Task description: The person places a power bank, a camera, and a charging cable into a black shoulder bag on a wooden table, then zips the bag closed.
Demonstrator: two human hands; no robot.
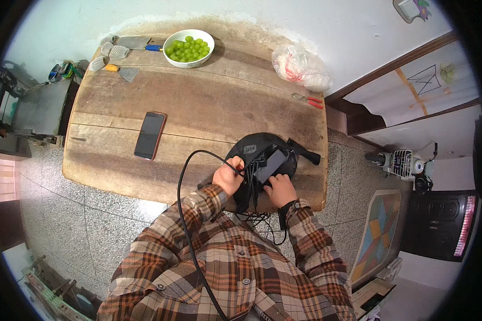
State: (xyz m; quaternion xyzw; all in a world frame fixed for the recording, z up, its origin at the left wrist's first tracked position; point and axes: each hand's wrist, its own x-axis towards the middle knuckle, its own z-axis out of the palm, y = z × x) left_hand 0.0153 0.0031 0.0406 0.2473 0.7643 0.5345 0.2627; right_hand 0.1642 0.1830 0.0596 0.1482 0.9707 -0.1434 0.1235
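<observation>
A black fabric bag (247,142) lies at the near right edge of the wooden table, with a dark rectangular device (271,165) and several thin black cables (252,178) at its opening. My left hand (229,174) is at the bag's left side, fingers bent by a thick black cable (180,188) that loops down over my shirt; what its fingertips grip is partly hidden. At the lower right of the device rests my right hand (281,189), its fingertips on or just beside the device's edge. A black strap (305,153) sticks out to the bag's right.
On the wooden table (116,96) lie a smartphone (150,135), a putty knife (122,72), a broad blade (134,42) with a blue handle and red-handled pliers (311,100). A bowl of green grapes (188,48) and a plastic bag (301,70) stand along the wall.
</observation>
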